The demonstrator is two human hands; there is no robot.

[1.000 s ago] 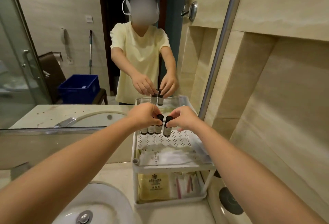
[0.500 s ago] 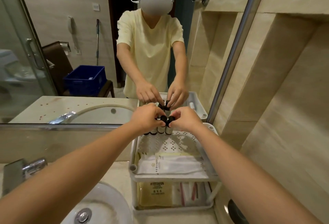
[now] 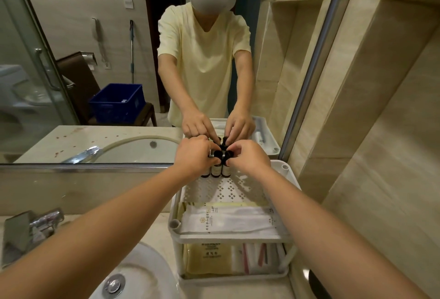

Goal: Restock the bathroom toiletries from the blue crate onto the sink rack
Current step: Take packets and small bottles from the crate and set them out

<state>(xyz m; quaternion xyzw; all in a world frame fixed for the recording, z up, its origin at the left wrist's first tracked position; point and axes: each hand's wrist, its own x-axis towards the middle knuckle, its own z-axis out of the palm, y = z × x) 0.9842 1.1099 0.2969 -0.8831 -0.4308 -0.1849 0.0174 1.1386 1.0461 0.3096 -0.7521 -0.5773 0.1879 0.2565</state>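
A white two-tier sink rack (image 3: 289, 181) stands on the counter against the mirror. At the back of its perforated top shelf stand several small dark bottles (image 3: 216, 170) with black caps, upright and close together. My left hand (image 3: 194, 153) pinches the cap of one bottle on the left. My right hand (image 3: 247, 156) pinches the cap of the rightmost bottle (image 3: 226, 170). White sachets (image 3: 228, 221) lie at the front of the top shelf. The blue crate (image 3: 116, 103) shows only as a reflection, on a chair behind me.
The lower shelf holds a yellow packet (image 3: 209, 258) and thin wrapped items (image 3: 259, 258). A white basin (image 3: 133, 277) with a chrome drain lies at lower left, a chrome tap (image 3: 35, 227) beside it. The tiled wall (image 3: 381, 156) closes in on the right.
The view has moved closer to the rack. Both hands have drawn together, bringing the right-hand bottle down against the row at the back of the shelf.
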